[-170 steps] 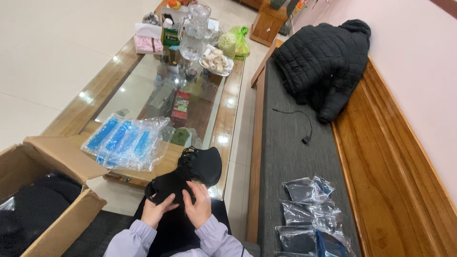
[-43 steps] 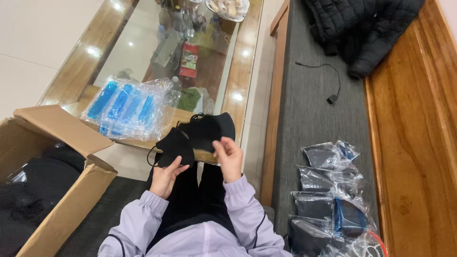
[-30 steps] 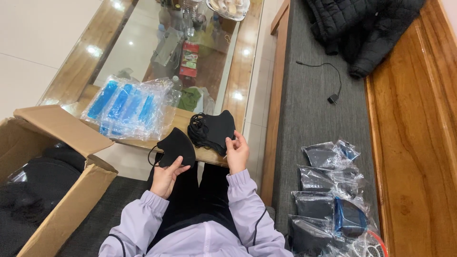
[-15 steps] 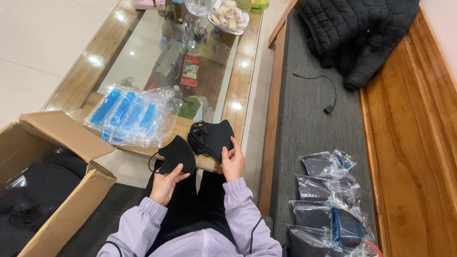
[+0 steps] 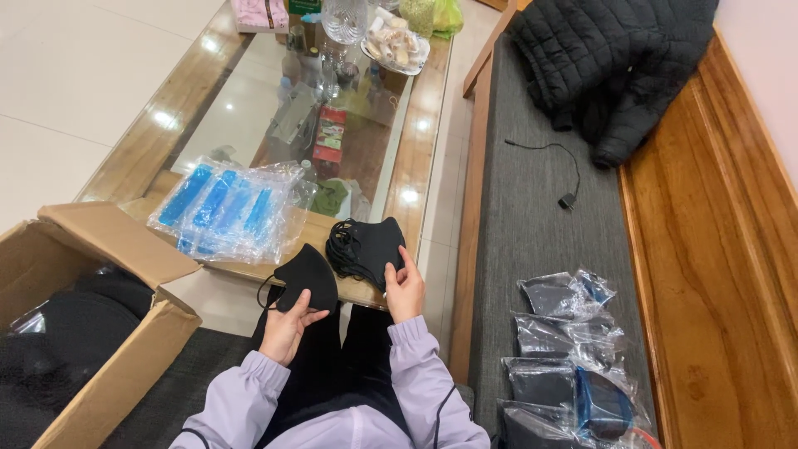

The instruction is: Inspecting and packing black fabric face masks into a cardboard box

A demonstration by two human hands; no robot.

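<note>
- Right now I see my left hand (image 5: 288, 326) pinching a single black mask (image 5: 308, 278) by its lower edge, held just off the near edge of the glass-topped table (image 5: 416, 158); with so little of it gripped, it could slip and drop between my knees
- My right hand (image 5: 405, 287) is closed round a stack of black masks (image 5: 366, 248), thumb on top, resting at the near right corner of the table; I judge the stack could fan out and slide off that corner if the hold loosens
- The ear loops dangle loose on both; one from the single mask could snag a loop in the stack and drag several out together
- The clear bag of blue packs (image 5: 229, 209) sits at the near left edge of the table, partly overhanging; a sweep of my left elbow might knock it into the open cardboard box (image 5: 108, 333) below
- The sealed mask packets (image 5: 565, 349) lie on the grey bench cushion (image 5: 532, 216) to my right, well apart, so I see little risk there
</note>
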